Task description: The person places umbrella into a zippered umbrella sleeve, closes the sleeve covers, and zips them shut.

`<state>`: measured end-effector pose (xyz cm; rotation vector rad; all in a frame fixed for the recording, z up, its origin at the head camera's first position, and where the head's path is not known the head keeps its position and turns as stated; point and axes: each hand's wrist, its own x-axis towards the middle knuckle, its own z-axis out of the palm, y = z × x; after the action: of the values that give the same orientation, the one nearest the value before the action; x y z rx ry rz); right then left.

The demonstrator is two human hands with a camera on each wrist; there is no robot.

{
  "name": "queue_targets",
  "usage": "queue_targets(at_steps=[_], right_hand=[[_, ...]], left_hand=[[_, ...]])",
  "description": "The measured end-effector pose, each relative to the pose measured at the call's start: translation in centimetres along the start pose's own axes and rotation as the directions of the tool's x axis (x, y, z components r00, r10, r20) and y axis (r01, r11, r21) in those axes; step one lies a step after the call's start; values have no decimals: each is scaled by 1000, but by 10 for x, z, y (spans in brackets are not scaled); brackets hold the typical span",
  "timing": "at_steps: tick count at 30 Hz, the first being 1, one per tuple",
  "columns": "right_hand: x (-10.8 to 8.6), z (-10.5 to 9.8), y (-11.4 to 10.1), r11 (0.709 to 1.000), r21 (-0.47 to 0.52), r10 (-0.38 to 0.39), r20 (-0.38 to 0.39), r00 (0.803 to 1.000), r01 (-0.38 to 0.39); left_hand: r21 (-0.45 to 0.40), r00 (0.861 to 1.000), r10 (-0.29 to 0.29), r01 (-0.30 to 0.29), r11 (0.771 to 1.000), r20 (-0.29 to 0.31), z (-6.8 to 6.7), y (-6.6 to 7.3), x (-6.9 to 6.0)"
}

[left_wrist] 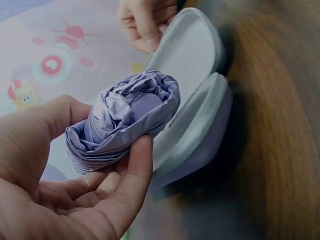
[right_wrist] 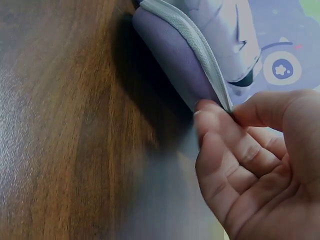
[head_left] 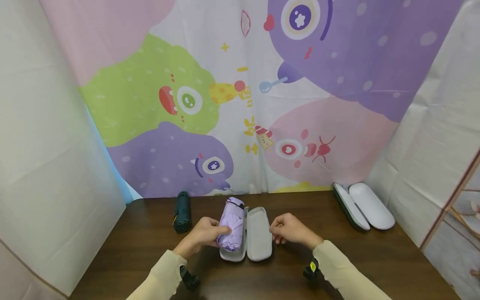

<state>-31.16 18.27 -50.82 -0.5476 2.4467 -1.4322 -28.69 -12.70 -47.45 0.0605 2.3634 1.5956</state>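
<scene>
My left hand (head_left: 203, 234) grips a folded lilac umbrella (head_left: 233, 223), thumb on top and fingers curled round the side. The umbrella is above the left half of an open zip case (head_left: 258, 239) with a pale grey lining. In the left wrist view the bunched end of the umbrella (left_wrist: 125, 117) faces the camera, apart from the table. My right hand (head_left: 292, 229) pinches the outer rim of the case's right half between thumb and finger. The right wrist view shows the case's purple outer shell (right_wrist: 172, 55) beside those fingertips.
A dark green folded umbrella (head_left: 182, 212) lies on the table to the left. At the back right sits another open case (head_left: 371, 206), white inside with a dark green shell. A cartoon-print curtain (head_left: 247, 175) hangs behind the brown table (head_left: 285, 275).
</scene>
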Motion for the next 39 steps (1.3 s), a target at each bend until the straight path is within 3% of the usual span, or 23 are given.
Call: queue_targets(at_steps=[12,27,39], right_hand=[[-2,3,-8,987,151,48,-10,999,-46],[2,8,-9,978,198,73,-41,996,-64],[3,7,-8,982,185,39,-22,999,-34]], left_hand=[[-38,998,-58,59,998,26,5,-9,2],[-136,988,-83,101,986,133,7,-11,-3],[-71,995,-46,52,996,84,0,-12,6]])
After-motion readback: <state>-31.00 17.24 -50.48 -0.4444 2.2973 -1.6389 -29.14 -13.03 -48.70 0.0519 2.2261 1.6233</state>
